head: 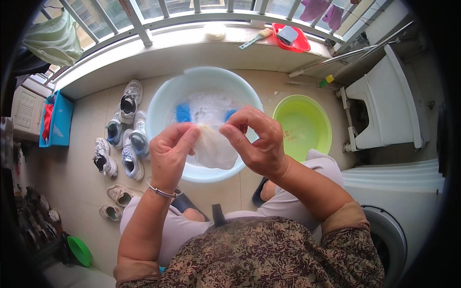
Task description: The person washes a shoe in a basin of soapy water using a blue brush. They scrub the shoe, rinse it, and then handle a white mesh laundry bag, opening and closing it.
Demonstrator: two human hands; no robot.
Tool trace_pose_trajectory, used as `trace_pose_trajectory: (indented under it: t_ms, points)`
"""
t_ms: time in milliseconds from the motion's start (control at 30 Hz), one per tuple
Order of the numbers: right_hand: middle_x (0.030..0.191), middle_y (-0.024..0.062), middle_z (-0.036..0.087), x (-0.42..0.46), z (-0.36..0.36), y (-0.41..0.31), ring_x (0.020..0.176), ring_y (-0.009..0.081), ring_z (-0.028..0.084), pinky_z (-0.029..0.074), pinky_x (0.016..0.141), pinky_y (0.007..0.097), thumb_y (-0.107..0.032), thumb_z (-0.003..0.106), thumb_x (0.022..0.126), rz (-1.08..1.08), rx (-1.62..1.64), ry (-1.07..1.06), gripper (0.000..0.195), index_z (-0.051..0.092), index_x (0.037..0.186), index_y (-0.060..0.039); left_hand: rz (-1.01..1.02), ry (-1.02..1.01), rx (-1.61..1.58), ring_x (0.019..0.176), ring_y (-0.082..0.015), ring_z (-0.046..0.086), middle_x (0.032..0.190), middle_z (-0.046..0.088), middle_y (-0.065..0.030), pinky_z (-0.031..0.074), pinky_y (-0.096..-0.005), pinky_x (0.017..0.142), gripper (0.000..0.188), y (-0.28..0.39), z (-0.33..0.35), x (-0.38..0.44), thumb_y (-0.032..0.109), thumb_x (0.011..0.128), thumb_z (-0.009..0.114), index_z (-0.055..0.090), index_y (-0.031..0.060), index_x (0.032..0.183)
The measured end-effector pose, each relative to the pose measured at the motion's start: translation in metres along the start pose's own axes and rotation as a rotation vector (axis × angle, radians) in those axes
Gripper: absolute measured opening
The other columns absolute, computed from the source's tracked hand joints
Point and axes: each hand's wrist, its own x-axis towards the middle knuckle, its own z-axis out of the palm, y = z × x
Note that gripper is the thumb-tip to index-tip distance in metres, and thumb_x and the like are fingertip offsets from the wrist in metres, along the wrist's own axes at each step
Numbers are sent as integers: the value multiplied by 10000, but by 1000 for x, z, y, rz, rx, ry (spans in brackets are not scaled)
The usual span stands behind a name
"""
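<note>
A thin, see-through white piece (218, 151), whether bag or cloth I cannot tell, is stretched between my hands, with a yellowish streak near its upper edge. My left hand (173, 153) pinches one side between thumb and fingers, below a metal bangle. The opposite corner is pinched by my right hand (261, 142). Both hands are above a large pale-blue basin (160, 97) of foamy water (212, 99). Two blue patches show in the foam: one blue item (183, 112) is at the left, and another blue item (229, 114) is partly hidden behind my right hand.
Several sneakers (131, 97) stand left of the basin. A lime-green basin (326, 126) with water sits at its right. On the ledge lie a brush (252, 41) and a red tray (306, 45). A folded white plastic stand (381, 104) and front-loading washer (423, 212) are rightward.
</note>
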Motion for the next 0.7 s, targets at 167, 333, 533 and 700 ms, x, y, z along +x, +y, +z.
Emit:
trace_pose_trajectory:
  t_ms: [167, 333, 533, 700]
  points:
    - [762, 67, 620, -11, 17, 10, 660, 155, 592, 473, 572, 261, -25, 702, 790, -18, -98, -101, 85, 621, 817, -28, -76, -45, -185, 673, -102, 600, 804, 653, -46, 497, -234, 621, 163, -6, 2, -2, 153, 932, 607, 654, -2, 955]
    - [829, 94, 645, -7, 8, 9, 725, 197, 621, 495, 675, 290, -4, 681, 791, 71, 57, -145, 87, 604, 828, -15, -260, -34, -460, 737, -136, 629, 856, 660, -59, 530, -268, 676, 150, -4, -4, -1, 148, 926, 604, 652, 8, 951]
    - [912, 106, 641, -2, 2, 8, 839, 212, 621, 486, 769, 318, 1, 653, 797, 21, 35, -175, 71, 592, 828, -18, -339, -87, -638, 754, -136, 625, 896, 658, -66, 521, -283, 701, 169, -5, -6, 1, 171, 930, 608, 623, 19, 1003]
    - [1052, 101, 618, -5, 1, 6, 949, 167, 589, 463, 862, 314, -51, 651, 835, 137, 165, -173, 144, 575, 953, -16, -280, -204, -552, 725, -141, 627, 892, 656, -74, 526, -285, 647, 160, -4, -10, 1, 160, 937, 598, 608, 15, 1004]
